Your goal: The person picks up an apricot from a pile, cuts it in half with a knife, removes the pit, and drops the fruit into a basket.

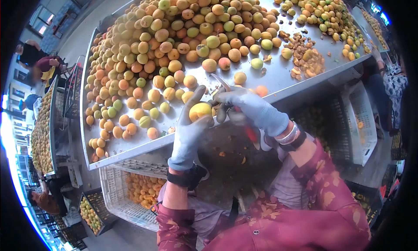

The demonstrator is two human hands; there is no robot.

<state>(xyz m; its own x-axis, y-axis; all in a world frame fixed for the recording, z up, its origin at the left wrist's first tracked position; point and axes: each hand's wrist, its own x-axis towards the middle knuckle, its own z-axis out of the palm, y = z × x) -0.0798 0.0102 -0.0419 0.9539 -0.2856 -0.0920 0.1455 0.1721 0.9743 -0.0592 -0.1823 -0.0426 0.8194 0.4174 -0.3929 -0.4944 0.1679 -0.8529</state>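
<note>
Both hands wear grey-blue gloves and meet near the front edge of a metal table [278, 90]. My left hand [190, 133] is curled around a yellow apricot [200, 112]. Close beside it, my right hand [252, 107] has its fingers wrapped round a tool whose thin curved blade [220, 82] points up and left; a red part shows below the hand. A small dark greenish piece lies between the fingertips, too small to make out. Whole apricots [209, 65] in yellow, orange and green lie just beyond the hands.
A large apricot heap [174, 28] covers the table's back left, with cut pieces [307, 59] at the right. Below the table stand a white crate [115, 185] of orange halves and a white crate [361, 120] at the right. Other people are at the far left and right.
</note>
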